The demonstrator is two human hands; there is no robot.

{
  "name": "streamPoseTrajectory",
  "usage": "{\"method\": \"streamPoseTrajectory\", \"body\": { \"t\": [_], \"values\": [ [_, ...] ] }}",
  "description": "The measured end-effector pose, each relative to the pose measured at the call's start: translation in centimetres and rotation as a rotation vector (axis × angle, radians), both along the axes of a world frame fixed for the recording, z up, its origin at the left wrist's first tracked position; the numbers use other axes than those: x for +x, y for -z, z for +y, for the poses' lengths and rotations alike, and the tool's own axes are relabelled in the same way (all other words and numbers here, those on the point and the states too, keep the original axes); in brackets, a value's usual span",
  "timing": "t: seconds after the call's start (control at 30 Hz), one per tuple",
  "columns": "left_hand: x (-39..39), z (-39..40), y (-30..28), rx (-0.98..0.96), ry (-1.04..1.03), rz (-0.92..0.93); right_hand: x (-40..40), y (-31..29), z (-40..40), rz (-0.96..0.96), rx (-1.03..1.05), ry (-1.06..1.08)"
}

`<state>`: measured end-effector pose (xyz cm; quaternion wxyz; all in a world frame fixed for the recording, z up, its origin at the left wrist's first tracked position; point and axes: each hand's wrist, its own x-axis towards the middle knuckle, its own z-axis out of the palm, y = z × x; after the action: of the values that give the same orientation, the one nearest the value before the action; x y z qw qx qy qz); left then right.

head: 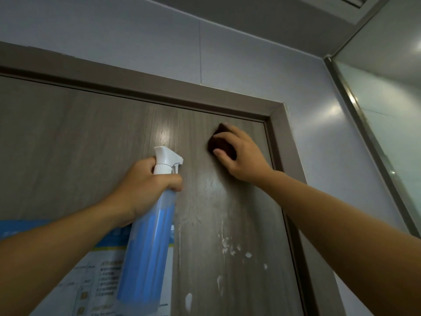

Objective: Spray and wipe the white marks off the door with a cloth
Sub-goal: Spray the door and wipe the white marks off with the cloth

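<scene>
A grey-brown wood-grain door (91, 137) fills the view. White marks (227, 245) streak its lower right part, with more blobs lower down. My left hand (145, 181) grips the neck of a translucent spray bottle (148, 247) with blue liquid and a white trigger head, held upright close to the door. My right hand (239, 153) presses a dark brown cloth (218, 142) against the door near its top right corner, well above the marks. The hand covers most of the cloth.
The door frame (280, 142) runs along the top and right side. A blue and white notice (100, 270) is stuck on the door at lower left. A pale wall (330, 133) and a glass panel (387, 87) stand to the right.
</scene>
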<state>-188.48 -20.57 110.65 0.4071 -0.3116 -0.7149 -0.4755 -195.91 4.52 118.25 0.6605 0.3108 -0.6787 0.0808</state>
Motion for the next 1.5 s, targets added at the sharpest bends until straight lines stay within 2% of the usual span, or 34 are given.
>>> {"method": "streamPoseTrajectory", "body": {
  "t": [0.13,0.3,0.4,0.53,0.67,0.8,0.87,1.0,1.13,1.23,1.4,1.43,1.5],
  "values": [
    [-0.2,0.0,-0.1,-0.012,0.005,0.008,-0.7,-1.3,3.1,-0.046,-0.316,-0.025],
    [-0.4,-0.1,0.0,0.003,0.011,0.026,-1.3,-2.8,1.3,-0.079,-0.498,0.010],
    [-0.6,-0.1,0.1,0.008,0.024,0.030,-0.8,-4.1,-1.5,-0.066,-0.583,-0.057],
    [-0.8,-0.3,0.0,0.016,0.033,0.019,-0.5,-5.3,-5.8,0.018,-0.488,-0.054],
    [-0.8,-0.2,-0.1,0.035,0.045,0.007,-0.4,-4.3,-8.2,0.099,-0.185,-0.031],
    [-0.8,-0.2,0.0,0.042,0.026,0.009,-0.4,-3.0,-5.6,0.107,0.094,-0.025],
    [-0.7,-0.2,0.1,0.039,0.017,0.015,-0.8,-2.7,-3.1,0.084,0.028,-0.038],
    [-0.5,-0.2,0.3,0.037,0.017,0.023,-1.8,-1.6,1.4,0.051,-0.277,-0.062],
    [-0.3,-0.1,0.4,0.021,0.016,0.018,-2.0,-0.2,1.9,0.006,-0.434,-0.055],
    [-0.3,-0.1,0.4,0.015,0.013,0.011,-1.7,2.6,0.3,0.010,-0.373,-0.064],
    [-0.4,-0.2,0.4,0.022,0.002,0.005,-1.3,7.2,2.5,0.057,0.064,0.011],
    [-0.3,-0.1,0.4,0.025,0.001,0.003,-1.2,7.2,3.6,0.051,0.082,0.043],
    [-0.1,0.0,0.6,0.037,-0.001,-0.004,-1.1,6.8,5.3,0.029,-0.021,0.073]
  ]
}}
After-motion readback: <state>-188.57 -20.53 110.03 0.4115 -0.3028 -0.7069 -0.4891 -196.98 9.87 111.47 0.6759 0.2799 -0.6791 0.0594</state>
